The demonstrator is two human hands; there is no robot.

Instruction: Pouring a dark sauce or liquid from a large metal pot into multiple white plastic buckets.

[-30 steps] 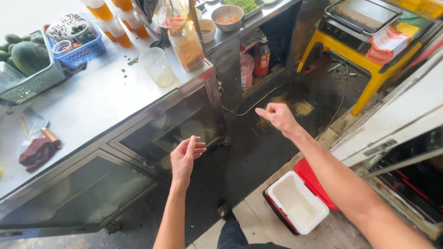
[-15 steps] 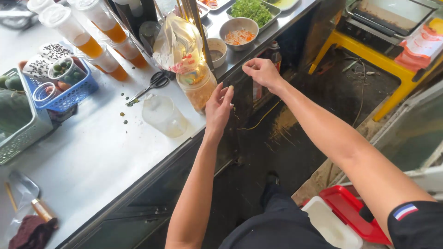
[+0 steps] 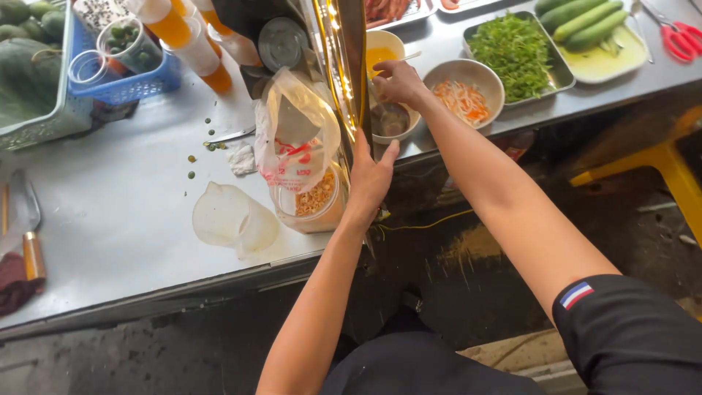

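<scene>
- One steel table fills most of the view, carrying everything below.
- Beside its left edge stand two baskets, a grey one with green fruit and a blue one with plastic cups.
- At the far right lies a metal tray of green herbs, with a pale plate of cucumbers just beside it.
- A clear plastic jug lies tipped on the table's near part.
- A tub of orange-brown crumbs stands just right of the jug, a clear bag rising from it.
- A bowl of shredded carrot sits near the herb tray.
- The left hand rests against the tub's right side, fingers straight and spread, gripping nothing.
- The right hand hovers over a small dark bowl, fingers curled closed; what they pinch I cannot tell.
</scene>
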